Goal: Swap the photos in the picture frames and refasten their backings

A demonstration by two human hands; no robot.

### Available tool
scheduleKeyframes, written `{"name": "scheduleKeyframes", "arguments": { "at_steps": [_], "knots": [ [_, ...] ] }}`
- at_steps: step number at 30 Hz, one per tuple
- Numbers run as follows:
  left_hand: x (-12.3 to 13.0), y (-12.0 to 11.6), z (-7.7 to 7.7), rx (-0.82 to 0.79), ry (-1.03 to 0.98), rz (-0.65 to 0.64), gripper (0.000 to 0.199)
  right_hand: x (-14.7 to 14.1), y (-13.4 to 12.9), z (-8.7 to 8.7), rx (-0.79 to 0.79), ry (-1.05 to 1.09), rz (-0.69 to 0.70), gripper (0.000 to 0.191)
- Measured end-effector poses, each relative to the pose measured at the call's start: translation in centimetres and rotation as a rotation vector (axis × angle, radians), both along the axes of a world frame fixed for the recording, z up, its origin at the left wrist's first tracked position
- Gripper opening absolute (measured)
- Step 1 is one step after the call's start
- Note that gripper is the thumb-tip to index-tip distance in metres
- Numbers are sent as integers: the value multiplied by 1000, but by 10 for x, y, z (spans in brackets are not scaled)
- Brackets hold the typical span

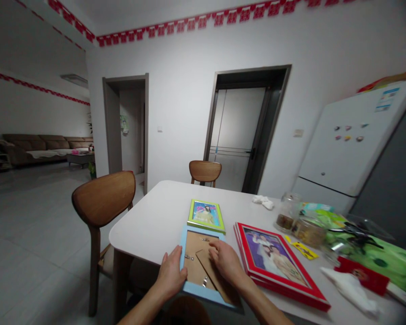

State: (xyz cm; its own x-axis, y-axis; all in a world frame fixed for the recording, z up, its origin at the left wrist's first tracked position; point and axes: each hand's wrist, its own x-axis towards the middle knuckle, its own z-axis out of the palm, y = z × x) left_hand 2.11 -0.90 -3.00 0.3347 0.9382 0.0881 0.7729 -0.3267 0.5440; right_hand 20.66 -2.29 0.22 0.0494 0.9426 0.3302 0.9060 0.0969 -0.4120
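Observation:
A light-blue picture frame [203,291] lies face down at the table's near edge, its brown backing board [193,248] upward. Small metal clips [205,281] sit along the inside of its rim, and a brown stand leg [209,275] slants across the board. At the frame's left side, my left hand [172,271] grips the rim, thumb at the edge. Over the upper right of the backing is my right hand [226,261], its fingers curled together close to the top clip. Whatever its fingertips pinch is hidden.
Just beyond lies a green-framed photo [206,215]. Stacked red photo frames [277,259] are to the right. Farther right are glass jars [287,212], crumpled tissue [264,201], a red packet [362,274] and green bags [385,257]. Wooden chairs [104,198] stand around the white table [145,221].

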Motion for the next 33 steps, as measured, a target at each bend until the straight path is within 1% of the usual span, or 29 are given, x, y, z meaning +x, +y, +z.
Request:
{"name": "scheduleKeyframes", "arguments": {
  "at_steps": [3,6,12,18,22,26,30,33],
  "knots": [
    [1,-2,0,-1,15,-15,62,5,23,-7,-84,-98,-68,28],
    [1,-3,-2,1,19,-31,62,-1,36,-14,-81,-141,-109,28],
    [0,-3,-5,12,15,-34,62,-11,43,-18,-57,-194,0,30],
    [3,-6,-1,17,28,-9,60,-10,41,-20,-49,-217,61,33],
    [3,-6,-3,23,52,-4,59,-7,39,-19,-57,-198,83,32],
    [2,-6,-4,32,56,-5,58,13,35,-11,-77,-155,38,32],
    [2,-7,-1,20,64,-2,55,39,21,-3,-178,-131,16,28],
    [3,-8,2,7,71,3,55,44,8,0,-238,-133,28,23]
  ]
}}
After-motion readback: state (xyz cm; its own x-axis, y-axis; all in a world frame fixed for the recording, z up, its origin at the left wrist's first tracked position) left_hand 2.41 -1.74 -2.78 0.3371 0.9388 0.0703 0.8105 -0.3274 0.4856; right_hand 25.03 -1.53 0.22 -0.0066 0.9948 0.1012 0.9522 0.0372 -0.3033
